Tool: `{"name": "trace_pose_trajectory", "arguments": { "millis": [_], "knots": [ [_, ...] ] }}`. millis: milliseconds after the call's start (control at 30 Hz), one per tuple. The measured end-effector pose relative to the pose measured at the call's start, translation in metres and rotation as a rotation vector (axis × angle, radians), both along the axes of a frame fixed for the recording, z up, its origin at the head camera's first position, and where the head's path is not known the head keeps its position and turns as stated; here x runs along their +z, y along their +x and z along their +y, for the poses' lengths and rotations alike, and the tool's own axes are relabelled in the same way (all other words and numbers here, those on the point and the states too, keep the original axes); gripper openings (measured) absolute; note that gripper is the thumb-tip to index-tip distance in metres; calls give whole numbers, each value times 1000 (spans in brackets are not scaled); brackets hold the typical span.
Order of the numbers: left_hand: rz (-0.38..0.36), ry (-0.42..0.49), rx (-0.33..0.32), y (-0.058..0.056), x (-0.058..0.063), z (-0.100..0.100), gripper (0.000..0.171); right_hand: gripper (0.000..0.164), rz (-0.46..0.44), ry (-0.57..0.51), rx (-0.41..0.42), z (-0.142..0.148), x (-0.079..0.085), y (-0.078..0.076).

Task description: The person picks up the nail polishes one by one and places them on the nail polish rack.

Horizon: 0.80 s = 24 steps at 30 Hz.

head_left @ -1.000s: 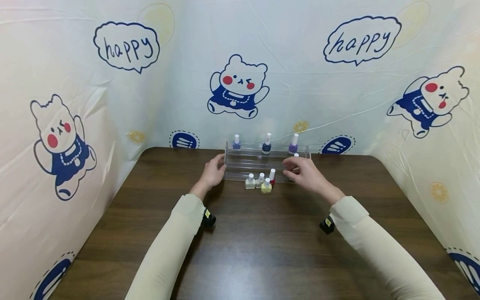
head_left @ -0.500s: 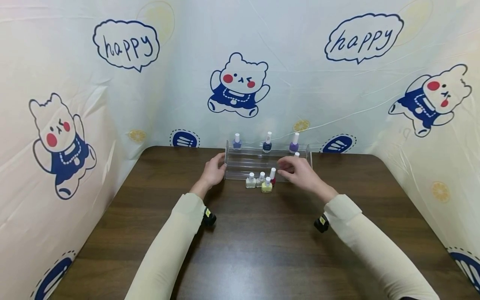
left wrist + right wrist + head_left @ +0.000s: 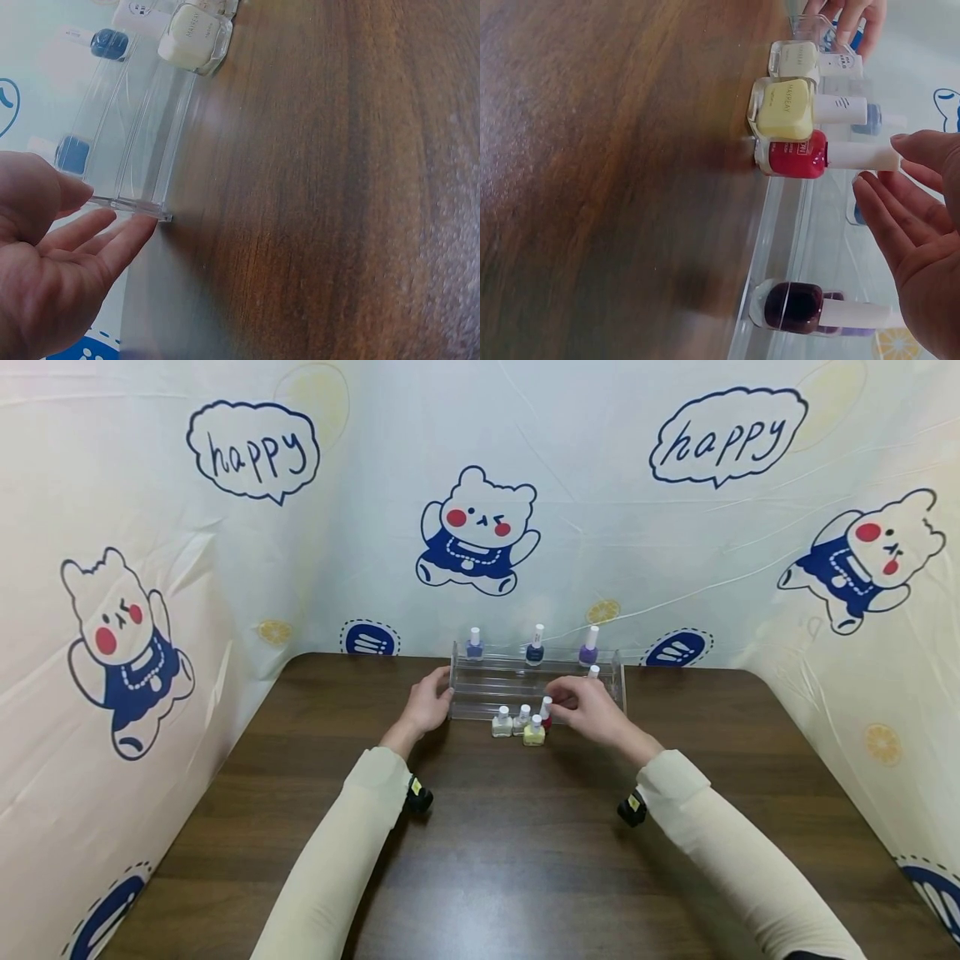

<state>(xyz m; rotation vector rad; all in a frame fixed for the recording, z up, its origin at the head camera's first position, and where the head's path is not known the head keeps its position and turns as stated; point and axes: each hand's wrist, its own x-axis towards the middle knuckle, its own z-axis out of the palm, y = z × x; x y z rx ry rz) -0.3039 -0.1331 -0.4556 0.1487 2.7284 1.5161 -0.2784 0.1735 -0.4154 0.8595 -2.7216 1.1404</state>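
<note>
A clear acrylic tiered rack [image 3: 487, 687] stands at the back of the table. My left hand [image 3: 429, 703] touches its left end with extended fingers, and the left wrist view shows the fingertips against the end panel. My right hand [image 3: 588, 708] is at the white cap of a red nail polish bottle [image 3: 799, 156]. Its thumb and fingers lie on either side of that cap, fairly straight; firm contact is unclear. Close by, in front of the rack, stand a yellow nail polish bottle [image 3: 534, 734], a whitish one [image 3: 502, 725] and another pale one [image 3: 522, 720].
On the top tier stand a light blue bottle [image 3: 474, 647], a dark blue one [image 3: 534, 652] and a purple one [image 3: 588, 653]. A dark maroon bottle [image 3: 793, 307] is on a lower tier at the right. A printed curtain [image 3: 480, 427] hangs behind the table [image 3: 495, 860].
My right hand has moved left from the rack's right part to the red nail polish bottle. My left hand has stayed at the rack's left end. The bottles have not visibly moved.
</note>
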Motion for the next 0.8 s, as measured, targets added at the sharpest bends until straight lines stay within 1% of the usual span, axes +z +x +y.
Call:
{"name": "trace_pose_trajectory", "arguments": {
  "millis": [433,600,800],
  "knots": [
    [10,-2,1,0,0,0,48,18,23,-19,-8,-6,-7,-3],
    [7,-2,3,0,0,0,48,18,31,-13,-11,-7,-10,-5],
    [0,9,7,-1,-1,0,48,16,49,-1,-17,-7,-11,-5]
  ]
}}
